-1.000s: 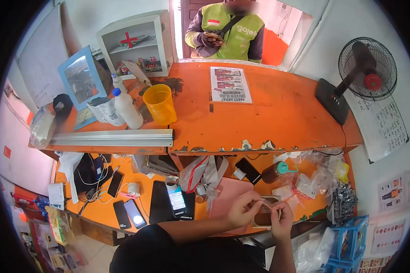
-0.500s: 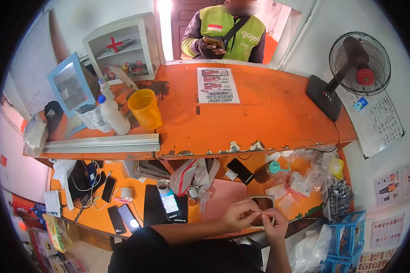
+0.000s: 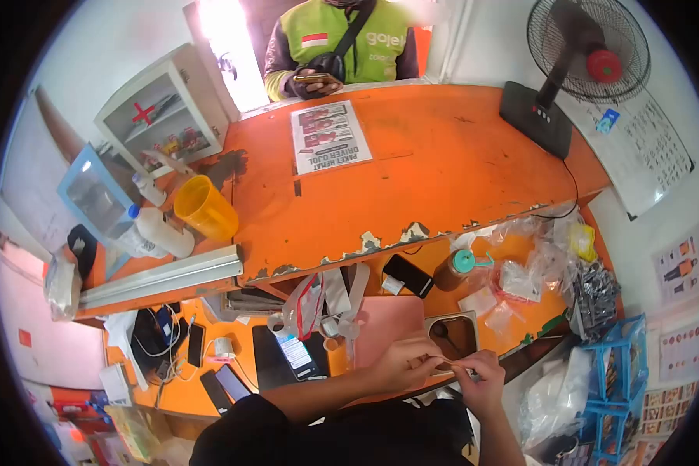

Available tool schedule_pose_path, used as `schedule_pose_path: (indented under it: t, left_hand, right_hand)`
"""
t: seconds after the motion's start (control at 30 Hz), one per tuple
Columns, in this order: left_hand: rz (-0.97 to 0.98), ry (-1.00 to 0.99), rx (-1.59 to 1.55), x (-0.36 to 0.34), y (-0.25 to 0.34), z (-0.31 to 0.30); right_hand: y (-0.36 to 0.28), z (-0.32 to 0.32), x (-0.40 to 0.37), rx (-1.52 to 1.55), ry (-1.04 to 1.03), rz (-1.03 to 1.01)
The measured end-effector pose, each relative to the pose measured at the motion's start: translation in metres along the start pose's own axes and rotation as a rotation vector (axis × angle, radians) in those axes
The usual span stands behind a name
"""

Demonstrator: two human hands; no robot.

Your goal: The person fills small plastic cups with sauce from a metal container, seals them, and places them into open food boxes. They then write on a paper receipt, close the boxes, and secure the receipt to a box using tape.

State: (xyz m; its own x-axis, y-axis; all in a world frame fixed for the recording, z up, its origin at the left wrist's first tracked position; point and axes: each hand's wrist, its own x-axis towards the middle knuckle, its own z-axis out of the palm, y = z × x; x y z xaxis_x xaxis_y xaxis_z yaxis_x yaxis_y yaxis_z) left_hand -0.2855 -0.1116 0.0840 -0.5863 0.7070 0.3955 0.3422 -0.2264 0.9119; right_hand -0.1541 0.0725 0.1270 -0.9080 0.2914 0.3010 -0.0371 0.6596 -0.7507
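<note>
Close together above the lower counter, both hands are pinched closed. My left hand [image 3: 405, 363] and my right hand [image 3: 481, 380] hold a thin, pale strand [image 3: 447, 362] stretched between their fingertips; it is too small to name. Just beyond the fingers sits a rectangular metal container [image 3: 472, 326] with a dark round-headed spoon [image 3: 440, 331] in it. A pink board [image 3: 388, 318] lies beside the container, partly under my left hand. Left of it, a phone with a lit screen [image 3: 295, 353] rests on a dark surface.
A bottle with a teal lid [image 3: 463, 261], a black phone [image 3: 408, 275] and clear plastic bags [image 3: 547, 256] stand along the back. Blue crates [image 3: 615, 365] are at right. A person in a green vest [image 3: 357, 46] stands beyond the orange upper counter [image 3: 349, 210], holding a phone.
The camera view has tilted and turned, so the counter appears slanted and higher. My hands stay together with the thin strand between them, slightly further apart. The person opposite has lowered their phone a little.
</note>
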Motion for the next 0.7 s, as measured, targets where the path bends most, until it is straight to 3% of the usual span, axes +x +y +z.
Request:
schedule_pose_path:
  t: [0.17,0.2,0.23,0.27,0.33,0.4,0.47,0.57,0.6,0.63,0.7]
  left_hand:
    - [0.060,0.087,0.156,-0.016,-0.010,-0.011]
    - [-0.047,0.128,0.112,-0.021,-0.002,-0.011]
    - [-0.237,0.103,0.109,-0.034,-0.014,-0.015]
    - [-0.281,0.076,-0.055,-0.043,-0.027,-0.018]
    - [-0.096,-0.032,0.152,-0.017,-0.015,-0.013]
    - [-0.059,-0.106,0.155,-0.016,-0.017,0.003]
    - [-0.284,-0.054,0.114,-0.013,-0.021,0.007]
    - [-0.313,-0.265,-0.036,-0.011,-0.032,0.032]
    - [-0.228,-0.424,0.157,-0.007,-0.041,0.037]
    - [-0.232,-0.441,0.157,-0.012,-0.044,0.045]
    - [-0.189,-0.581,0.170,-0.007,-0.020,0.086]
  right_hand:
    - [0.012,-0.007,0.007,0.045,-0.078,-0.053]
    - [0.022,-0.009,0.006,0.020,-0.142,-0.041]
    - [0.020,-0.008,-0.001,0.021,-0.105,-0.030]
    - [0.009,-0.008,-0.003,-0.009,-0.016,-0.034]
    - [0.009,0.004,-0.023,0.073,0.002,0.002]
    - [0.005,0.013,-0.034,0.165,-0.011,0.063]
    - [0.017,0.024,-0.045,0.127,0.085,0.116]
    - [0.037,0.023,-0.077,-0.019,0.168,0.153]
    - [0.043,0.021,-0.095,-0.058,0.211,0.192]
    - [0.045,0.019,-0.118,-0.094,0.244,0.237]
    - [0.038,-0.016,-0.169,-0.074,0.203,0.503]
